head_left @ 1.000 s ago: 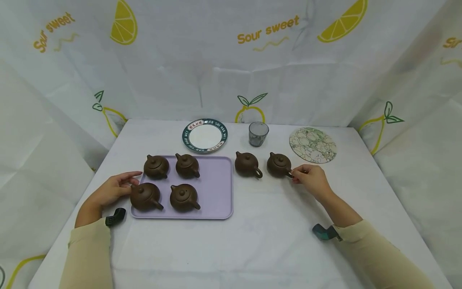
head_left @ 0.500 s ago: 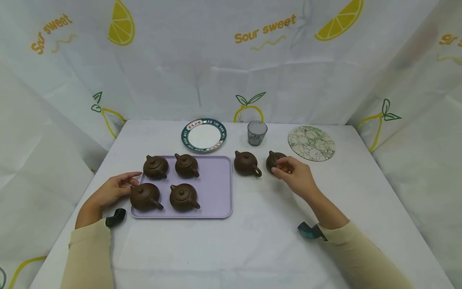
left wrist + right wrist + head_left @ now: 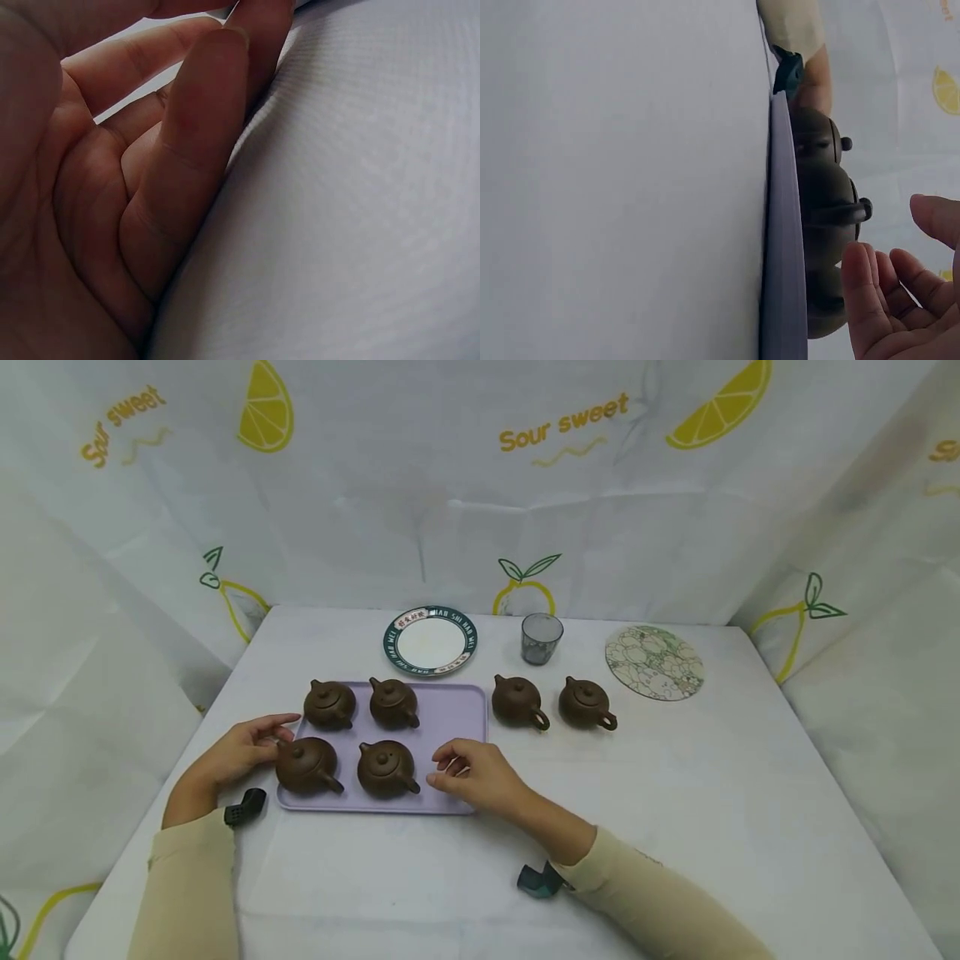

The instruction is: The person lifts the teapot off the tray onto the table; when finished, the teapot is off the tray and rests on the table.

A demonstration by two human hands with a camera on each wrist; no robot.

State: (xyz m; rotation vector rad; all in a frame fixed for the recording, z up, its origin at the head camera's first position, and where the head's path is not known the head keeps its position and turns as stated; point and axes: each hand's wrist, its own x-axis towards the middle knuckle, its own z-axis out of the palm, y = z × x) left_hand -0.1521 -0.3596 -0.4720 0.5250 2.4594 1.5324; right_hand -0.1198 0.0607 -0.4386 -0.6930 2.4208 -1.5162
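Observation:
Several small brown clay teapots stand in the head view. On the lilac tray (image 3: 453, 710) are a back-left teapot (image 3: 328, 705), a back-middle teapot (image 3: 393, 703), a front-left teapot (image 3: 307, 766) and a front-middle teapot (image 3: 386, 769). My left hand (image 3: 238, 752) rests at the tray's left edge, fingers loosely bent, beside the front-left teapot. Over the tray's right part hovers my right hand (image 3: 480, 774), empty, thumb and fingers apart, near the front-middle teapot's handle. Right of the tray, two more teapots stand on the table: one nearer (image 3: 516, 702), one farther right (image 3: 587, 703).
Behind the tray lies a green-rimmed plate (image 3: 431, 641). A grey glass (image 3: 541, 638) stands at the back, and a round patterned mat (image 3: 655, 662) lies at the back right. White printed cloth (image 3: 420, 527) hangs behind the table.
My right hand has let go of the rightmost teapot's handle and moved left over the tray. That teapot stays on the table. My left hand keeps its place.

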